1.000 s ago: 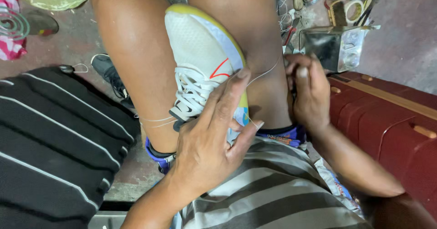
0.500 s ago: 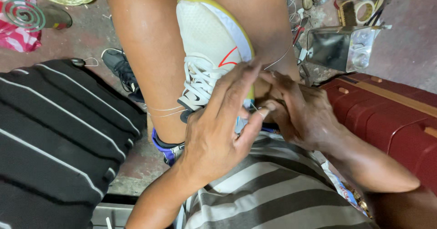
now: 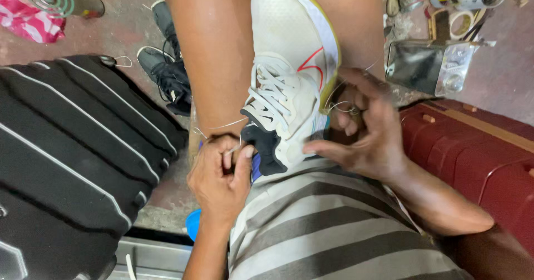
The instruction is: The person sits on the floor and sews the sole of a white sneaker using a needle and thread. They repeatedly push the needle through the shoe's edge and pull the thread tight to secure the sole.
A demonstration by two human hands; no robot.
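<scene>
A white laced sneaker [image 3: 289, 63] with a yellow sole edge and a red line on its side is wedged between my bare knees, toe pointing away. My left hand [image 3: 221, 171] is closed by the shoe's heel, pinching a pale thread [image 3: 222, 127] that runs across my left leg. My right hand [image 3: 364, 127] rests against the shoe's right side, its fingers curled around loops of the same thread near the sole. Whether it also holds a needle is hidden.
A black suitcase [image 3: 67, 146] with white stripes lies at my left, a red case [image 3: 478, 152] at my right. A dark shoe [image 3: 167, 74] sits on the floor beyond my left knee. Tools, tape rolls [image 3: 459, 18] and a clear box [image 3: 431, 65] clutter the upper right.
My left hand has slid off the top of the sneaker down to its heel and closed on the thread. My right hand has moved in against the shoe's side.
</scene>
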